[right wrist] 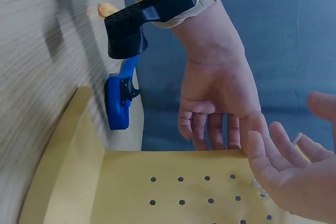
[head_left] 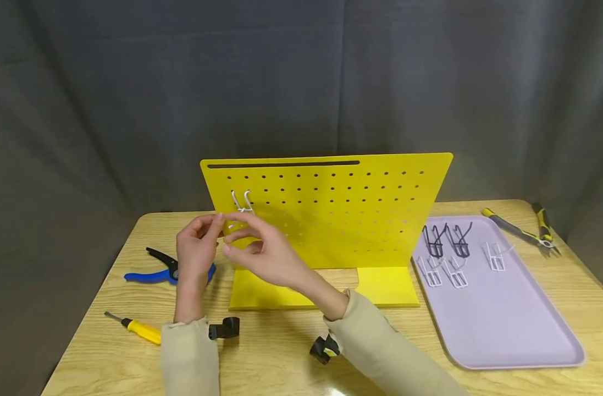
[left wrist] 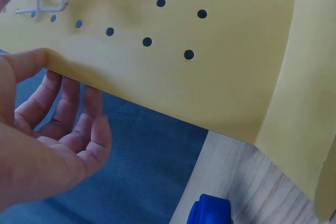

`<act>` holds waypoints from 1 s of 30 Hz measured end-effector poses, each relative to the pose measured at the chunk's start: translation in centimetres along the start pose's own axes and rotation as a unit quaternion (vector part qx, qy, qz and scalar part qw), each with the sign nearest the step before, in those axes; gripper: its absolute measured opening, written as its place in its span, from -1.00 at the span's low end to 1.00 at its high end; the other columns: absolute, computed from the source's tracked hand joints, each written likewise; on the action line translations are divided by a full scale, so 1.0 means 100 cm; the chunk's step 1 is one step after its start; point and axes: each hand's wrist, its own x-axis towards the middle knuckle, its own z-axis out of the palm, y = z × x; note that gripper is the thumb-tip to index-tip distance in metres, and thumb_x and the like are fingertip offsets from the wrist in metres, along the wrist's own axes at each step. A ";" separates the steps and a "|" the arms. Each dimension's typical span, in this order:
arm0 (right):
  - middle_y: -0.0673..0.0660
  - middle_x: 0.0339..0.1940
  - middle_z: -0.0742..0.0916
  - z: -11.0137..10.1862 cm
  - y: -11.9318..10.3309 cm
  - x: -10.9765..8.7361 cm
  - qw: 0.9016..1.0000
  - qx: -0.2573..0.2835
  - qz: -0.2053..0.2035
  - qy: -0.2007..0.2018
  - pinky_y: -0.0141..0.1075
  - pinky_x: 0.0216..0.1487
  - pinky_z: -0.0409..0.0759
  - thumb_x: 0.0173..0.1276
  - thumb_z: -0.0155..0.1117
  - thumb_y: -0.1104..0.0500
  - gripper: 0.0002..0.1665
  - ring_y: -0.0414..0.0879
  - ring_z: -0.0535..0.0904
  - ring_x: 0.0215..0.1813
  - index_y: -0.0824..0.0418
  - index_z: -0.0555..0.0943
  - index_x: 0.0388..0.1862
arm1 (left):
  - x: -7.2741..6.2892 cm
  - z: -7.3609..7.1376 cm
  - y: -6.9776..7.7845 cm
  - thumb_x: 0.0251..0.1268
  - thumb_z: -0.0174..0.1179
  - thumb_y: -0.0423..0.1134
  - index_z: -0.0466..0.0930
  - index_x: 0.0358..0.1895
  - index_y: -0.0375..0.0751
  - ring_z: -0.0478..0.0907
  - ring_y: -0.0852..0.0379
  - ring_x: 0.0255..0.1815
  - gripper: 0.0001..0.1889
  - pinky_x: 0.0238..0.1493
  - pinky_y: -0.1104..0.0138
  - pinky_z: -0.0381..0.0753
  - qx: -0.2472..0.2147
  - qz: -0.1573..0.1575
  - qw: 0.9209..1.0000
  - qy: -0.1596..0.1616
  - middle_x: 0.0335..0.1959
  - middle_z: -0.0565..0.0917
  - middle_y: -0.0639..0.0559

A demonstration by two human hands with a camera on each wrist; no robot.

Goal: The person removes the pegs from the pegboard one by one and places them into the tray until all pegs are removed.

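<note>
A yellow pegboard point(head_left: 331, 220) stands upright on its base, with a white wire hook point(head_left: 243, 202) hung in its upper left holes. My left hand point(head_left: 199, 250) grips the board's left edge, thumb on the front face and fingers behind, as the left wrist view shows. In front of the hook is my right hand point(head_left: 269, 253), its fingers loosely bent and the thumb apart from them. Nothing shows between those fingers. The hook's lower part is partly hidden behind this hand in the head view.
At right lies a lilac tray point(head_left: 509, 330) with several black and white wire hooks point(head_left: 454, 272). Pliers point(head_left: 521, 231) rest beyond it. Blue-handled pruning shears point(head_left: 153, 276) and a yellow screwdriver point(head_left: 140, 330) lie on the wooden table at left.
</note>
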 end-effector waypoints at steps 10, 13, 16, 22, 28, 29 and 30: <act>0.17 0.04 0.65 0.002 -0.001 0.008 0.999 0.012 0.012 0.035 -0.28 -0.20 0.64 0.46 0.13 0.18 -0.66 -0.03 0.67 -0.27 0.29 0.55 0.14 | 0.001 0.000 0.000 0.34 0.17 0.02 0.64 -0.06 -0.30 0.54 0.14 -0.24 -0.59 -0.22 0.39 0.46 0.002 -0.002 1.000 0.000 -0.38 0.60 0.26; 0.16 0.03 0.66 0.001 0.001 0.008 0.999 0.022 0.018 0.044 -0.28 -0.21 0.64 0.48 0.10 0.17 -0.66 0.06 0.67 -0.29 0.31 0.57 0.12 | 0.001 0.001 0.001 0.34 0.18 0.02 0.65 -0.06 -0.30 0.57 0.13 -0.23 -0.59 -0.19 0.36 0.48 -0.001 -0.004 1.000 0.000 -0.33 0.63 0.17; 0.22 -0.02 0.67 0.001 0.001 0.009 0.998 0.021 0.009 0.062 -0.29 -0.24 0.65 0.47 0.11 0.19 -0.68 0.07 0.66 -0.29 0.35 0.58 0.08 | 0.000 0.000 0.001 0.34 0.17 0.04 0.64 -0.06 -0.30 0.58 0.06 -0.19 -0.58 -0.17 0.34 0.48 0.002 -0.007 1.000 -0.001 -0.23 0.64 0.01; 0.16 -0.14 0.72 0.001 0.002 0.011 0.996 -0.023 -0.002 0.092 -0.31 -0.29 0.64 0.42 0.19 0.20 -0.75 -0.09 0.66 -0.40 0.31 0.63 -0.03 | -0.001 0.001 0.001 0.33 0.18 0.04 0.64 -0.06 -0.30 0.57 0.02 -0.18 -0.57 -0.19 0.37 0.47 0.008 -0.011 1.000 0.001 -0.17 0.62 -0.16; 0.11 -0.14 0.72 0.001 -0.003 0.008 0.996 -0.016 -0.002 0.085 -0.29 -0.29 0.65 0.41 0.22 0.17 -0.77 -0.17 0.66 -0.41 0.25 0.66 -0.05 | 0.000 0.001 0.002 0.33 0.19 0.02 0.64 -0.07 -0.32 0.58 0.15 -0.24 -0.59 -0.15 0.34 0.49 -0.005 -0.010 1.000 -0.002 -0.30 0.64 0.08; 0.11 -0.14 0.72 0.002 -0.004 0.007 0.996 -0.011 -0.003 0.083 -0.29 -0.28 0.65 0.40 0.22 0.17 -0.77 -0.18 0.66 -0.40 0.25 0.66 -0.05 | 0.000 0.001 0.002 0.33 0.19 0.02 0.63 -0.07 -0.32 0.59 0.18 -0.25 -0.58 -0.15 0.34 0.49 -0.007 -0.008 1.000 -0.003 -0.32 0.63 0.14; 0.11 -0.13 0.72 0.002 -0.006 0.006 0.997 -0.006 -0.005 0.082 -0.29 -0.27 0.65 0.40 0.22 0.17 -0.77 -0.17 0.67 -0.39 0.25 0.66 -0.05 | 0.000 0.000 0.002 0.33 0.19 0.02 0.63 -0.07 -0.32 0.58 0.22 -0.27 -0.58 -0.16 0.35 0.49 -0.007 -0.007 1.000 -0.003 -0.35 0.63 0.20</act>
